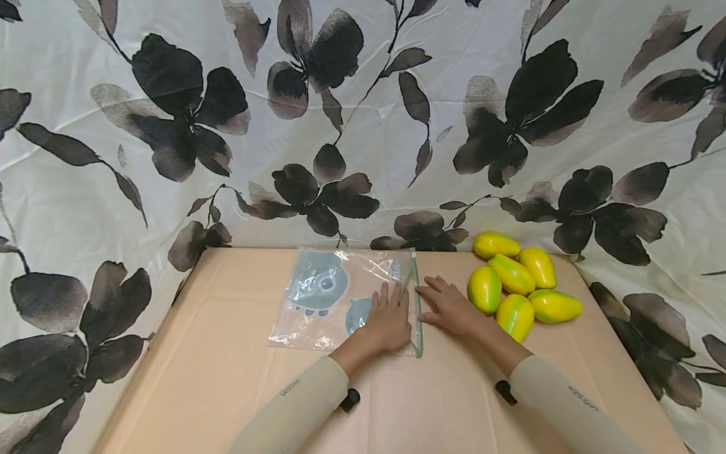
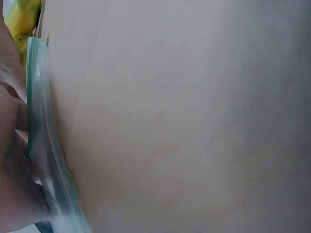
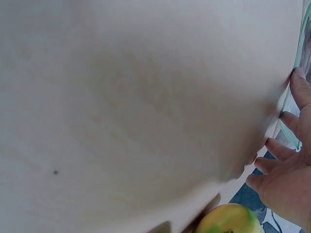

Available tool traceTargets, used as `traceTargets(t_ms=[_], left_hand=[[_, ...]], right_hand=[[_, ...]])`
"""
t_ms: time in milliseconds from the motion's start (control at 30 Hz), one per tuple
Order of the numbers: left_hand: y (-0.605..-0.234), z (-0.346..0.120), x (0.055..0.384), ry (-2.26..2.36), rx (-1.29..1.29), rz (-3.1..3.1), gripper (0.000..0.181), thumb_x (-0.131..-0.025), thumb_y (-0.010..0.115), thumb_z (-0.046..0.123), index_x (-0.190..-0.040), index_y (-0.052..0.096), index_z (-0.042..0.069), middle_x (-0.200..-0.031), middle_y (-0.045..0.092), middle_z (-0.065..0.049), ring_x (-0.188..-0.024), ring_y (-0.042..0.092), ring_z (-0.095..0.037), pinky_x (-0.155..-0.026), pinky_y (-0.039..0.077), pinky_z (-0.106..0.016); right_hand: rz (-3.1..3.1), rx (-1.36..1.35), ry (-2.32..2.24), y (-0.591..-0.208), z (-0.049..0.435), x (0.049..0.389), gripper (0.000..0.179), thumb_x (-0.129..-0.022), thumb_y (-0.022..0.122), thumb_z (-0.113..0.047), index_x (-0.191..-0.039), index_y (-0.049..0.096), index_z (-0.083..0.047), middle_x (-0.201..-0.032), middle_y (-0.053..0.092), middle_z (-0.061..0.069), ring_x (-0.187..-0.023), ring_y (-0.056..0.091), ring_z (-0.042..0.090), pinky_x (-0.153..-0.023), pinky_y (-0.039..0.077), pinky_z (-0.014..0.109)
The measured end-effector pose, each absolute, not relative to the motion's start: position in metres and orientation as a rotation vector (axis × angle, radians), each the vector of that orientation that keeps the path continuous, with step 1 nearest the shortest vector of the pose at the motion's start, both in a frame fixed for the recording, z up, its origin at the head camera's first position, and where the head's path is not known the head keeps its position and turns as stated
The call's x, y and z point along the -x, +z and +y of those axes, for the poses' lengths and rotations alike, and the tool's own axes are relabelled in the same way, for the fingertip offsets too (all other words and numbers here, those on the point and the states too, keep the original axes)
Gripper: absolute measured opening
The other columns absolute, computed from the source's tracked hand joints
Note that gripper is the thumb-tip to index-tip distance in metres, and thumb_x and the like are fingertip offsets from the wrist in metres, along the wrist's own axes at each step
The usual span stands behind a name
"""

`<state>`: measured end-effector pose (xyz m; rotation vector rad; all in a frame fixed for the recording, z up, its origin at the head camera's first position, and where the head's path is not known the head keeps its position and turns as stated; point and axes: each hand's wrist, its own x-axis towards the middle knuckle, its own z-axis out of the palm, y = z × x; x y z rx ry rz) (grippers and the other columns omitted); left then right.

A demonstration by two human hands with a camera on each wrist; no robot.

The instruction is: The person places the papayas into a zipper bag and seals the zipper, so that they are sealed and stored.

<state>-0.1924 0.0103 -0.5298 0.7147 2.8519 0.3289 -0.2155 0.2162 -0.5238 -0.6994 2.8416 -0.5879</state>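
In the head view, a clear plastic bag with blue printed figures is lying flat at the centre of the frame, on the desk. The left hand is resting on its right part with fingers extended, gripping nothing; the right hand is spreading its fingers beside the green zip strip, fingertips at the edge. Yellow-green mangoes are sitting right of centre.

In the left wrist view, the strip and clear film are running down the left side, next to partly visible fingers.

In the right wrist view, spread fingers are meeting the strip at the right edge; one mango is showing at the bottom.

The bag is probably light, limp and slippery; the stiffer strip is likely offering the surest hold, pinched near either end.
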Motion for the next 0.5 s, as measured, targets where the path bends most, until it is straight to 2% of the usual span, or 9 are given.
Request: traceTargets(t_ms=[200,500], left_hand=[[-0.5327,0.0138,0.1881,0.282,-0.68,2.835,0.092,-0.099,0.048,0.056,-0.163,0.017,-0.002,-0.172,0.009,-0.024,-0.158,0.003,-0.05,-0.126,0.01,-0.065],[-0.5301,0.017,0.1826,0.248,-0.648,2.814,0.106,-0.093,0.048,0.073,-0.165,0.015,0.001,-0.173,0.005,-0.023,-0.158,0.001,-0.05,-0.125,0.009,-0.067]], right_hand=[[2.84,0.704,-0.6,-0.5233,0.2153,0.2148,0.07,-0.094,0.074,-0.042,-0.151,0.051,-0.009,-0.162,0.037,0.026,-0.152,0.028,0.052,-0.115,0.023,0.077],[2.82,0.676,-0.607,-0.5233,0.2142,0.2143,0.071,-0.094,0.073,-0.042,-0.152,0.049,-0.01,-0.163,0.035,0.026,-0.153,0.026,0.051,-0.116,0.022,0.076]])
